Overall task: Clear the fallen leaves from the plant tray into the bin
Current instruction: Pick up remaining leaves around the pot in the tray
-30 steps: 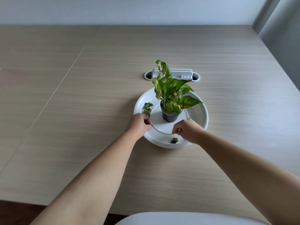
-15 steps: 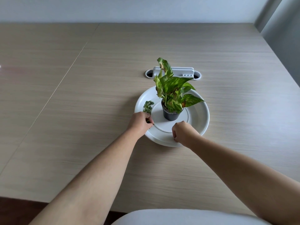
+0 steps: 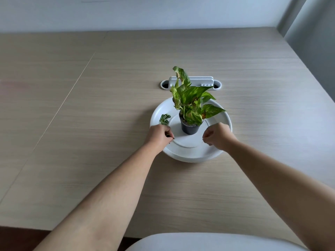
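Note:
A round white plant tray sits mid-table with a small black pot of green variegated leaves standing in its centre. One crumpled fallen leaf lies on the tray's left side. My left hand rests at the tray's left rim, its fingers pinched on a dark leaf scrap. My right hand hovers over the tray's right front with its fingers closed. The small leaf from the front rim is no longer on the tray and is hidden in that hand. No bin is in view.
A white cable outlet is set into the wooden table just behind the plant. A table seam runs diagonally on the left. A pale chair seat shows at the bottom edge, and a wall corner stands at the far right.
My right hand dropped onto the small leaf at the tray's front rim, closed, then lifted up and right; that leaf is gone from the tray. My left hand stayed pinched at the left rim.

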Demonstrator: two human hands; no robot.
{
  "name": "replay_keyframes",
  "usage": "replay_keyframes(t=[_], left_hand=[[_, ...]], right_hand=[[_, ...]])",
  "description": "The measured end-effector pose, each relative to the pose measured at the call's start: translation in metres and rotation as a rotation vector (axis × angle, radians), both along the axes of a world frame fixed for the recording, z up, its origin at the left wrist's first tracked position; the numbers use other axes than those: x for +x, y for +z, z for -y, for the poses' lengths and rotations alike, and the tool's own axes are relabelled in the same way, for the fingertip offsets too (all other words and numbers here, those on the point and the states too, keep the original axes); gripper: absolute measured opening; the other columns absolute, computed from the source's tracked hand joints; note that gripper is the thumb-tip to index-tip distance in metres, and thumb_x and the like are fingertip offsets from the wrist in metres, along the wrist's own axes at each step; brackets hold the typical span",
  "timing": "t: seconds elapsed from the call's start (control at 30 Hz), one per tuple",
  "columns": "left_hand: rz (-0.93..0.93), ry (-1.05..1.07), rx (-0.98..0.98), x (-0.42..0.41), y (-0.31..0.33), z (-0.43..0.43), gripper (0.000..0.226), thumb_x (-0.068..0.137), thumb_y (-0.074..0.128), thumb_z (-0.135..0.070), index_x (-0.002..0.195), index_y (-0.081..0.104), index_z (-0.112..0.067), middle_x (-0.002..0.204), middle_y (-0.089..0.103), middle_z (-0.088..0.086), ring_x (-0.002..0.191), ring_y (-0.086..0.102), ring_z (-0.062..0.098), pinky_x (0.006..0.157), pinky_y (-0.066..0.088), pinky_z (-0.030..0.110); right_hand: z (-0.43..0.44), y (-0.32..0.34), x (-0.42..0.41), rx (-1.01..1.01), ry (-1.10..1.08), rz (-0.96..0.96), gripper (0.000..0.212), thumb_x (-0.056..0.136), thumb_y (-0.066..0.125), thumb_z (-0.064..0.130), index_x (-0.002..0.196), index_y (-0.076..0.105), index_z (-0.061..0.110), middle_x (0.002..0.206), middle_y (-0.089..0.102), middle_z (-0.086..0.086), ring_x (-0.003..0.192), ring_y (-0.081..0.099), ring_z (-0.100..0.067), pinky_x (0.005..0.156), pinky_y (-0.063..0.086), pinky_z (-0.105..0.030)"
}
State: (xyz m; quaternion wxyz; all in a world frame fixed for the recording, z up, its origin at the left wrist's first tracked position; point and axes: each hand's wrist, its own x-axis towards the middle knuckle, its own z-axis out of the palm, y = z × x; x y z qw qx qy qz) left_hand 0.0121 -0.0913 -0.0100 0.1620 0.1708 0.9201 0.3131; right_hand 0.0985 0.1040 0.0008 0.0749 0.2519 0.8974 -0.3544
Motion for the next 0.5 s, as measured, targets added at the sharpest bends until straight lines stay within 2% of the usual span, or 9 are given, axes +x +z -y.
replay_keyframes(t=[0.07, 0.2, 0.3, 0.4, 0.47, 0.5], left_hand=[[-0.005, -0.032, 0.001, 0.000, 0.003, -0.007, 0.006, 0.077, 0.069, -0.004, 0.077, 0.074, -0.008, 0.088, 0.074, 0.005, 0.076, 0.060, 0.012, 0.070, 0.047, 0.021], [-0.005, -0.111, 0.026, 0.013, 0.009, -0.032, 0.005, 0.077, 0.071, -0.006, 0.076, 0.074, -0.009, 0.085, 0.075, 0.005, 0.077, 0.061, 0.011, 0.075, 0.050, 0.022], [0.001, -0.195, 0.044, 0.035, 0.014, -0.060, 0.006, 0.077, 0.071, -0.005, 0.075, 0.074, -0.010, 0.082, 0.074, 0.007, 0.074, 0.063, 0.013, 0.074, 0.053, 0.025], [0.002, -0.309, 0.055, 0.070, 0.020, -0.098, 0.010, 0.075, 0.068, -0.002, 0.072, 0.074, -0.009, 0.079, 0.075, 0.009, 0.070, 0.062, 0.013, 0.073, 0.053, 0.026], [-0.007, -0.397, 0.036, 0.099, 0.026, -0.127, 0.012, 0.074, 0.066, -0.001, 0.074, 0.074, -0.009, 0.075, 0.073, 0.010, 0.067, 0.061, 0.013, 0.069, 0.051, 0.023], [-0.001, -0.447, 0.035, 0.117, 0.029, -0.146, 0.013, 0.073, 0.065, 0.000, 0.075, 0.075, -0.008, 0.073, 0.073, 0.011, 0.066, 0.061, 0.014, 0.067, 0.050, 0.022]], right_hand=[[-0.006, 0.008, 0.007, -0.024, -0.049, -0.017, 0.012, 0.071, 0.063, 0.001, 0.075, 0.074, 0.004, 0.053, 0.062, -0.001, 0.050, 0.055, -0.012, 0.050, 0.046, -0.020], [-0.020, 0.018, 0.030, -0.045, -0.131, -0.072, 0.011, 0.071, 0.063, 0.002, 0.072, 0.073, 0.006, 0.062, 0.067, -0.009, 0.058, 0.059, -0.020, 0.054, 0.054, -0.028], [-0.041, 0.020, 0.058, -0.026, -0.203, -0.095, 0.011, 0.069, 0.062, 0.003, 0.068, 0.073, 0.007, 0.057, 0.065, -0.008, 0.054, 0.058, -0.019, 0.055, 0.056, -0.034], [-0.071, 0.024, 0.103, -0.009, -0.297, -0.120, 0.013, 0.068, 0.062, 0.002, 0.063, 0.071, 0.010, 0.052, 0.063, -0.007, 0.046, 0.054, -0.014, 0.050, 0.054, -0.027], [-0.094, 0.029, 0.141, 0.008, -0.351, -0.113, 0.013, 0.069, 0.061, 0.003, 0.064, 0.070, 0.011, 0.052, 0.062, -0.006, 0.041, 0.049, -0.008, 0.039, 0.043, -0.016], [-0.107, 0.033, 0.167, 0.017, -0.392, -0.105, 0.013, 0.070, 0.061, 0.004, 0.065, 0.071, 0.012, 0.054, 0.063, -0.004, 0.042, 0.049, -0.009, 0.037, 0.038, -0.014]])
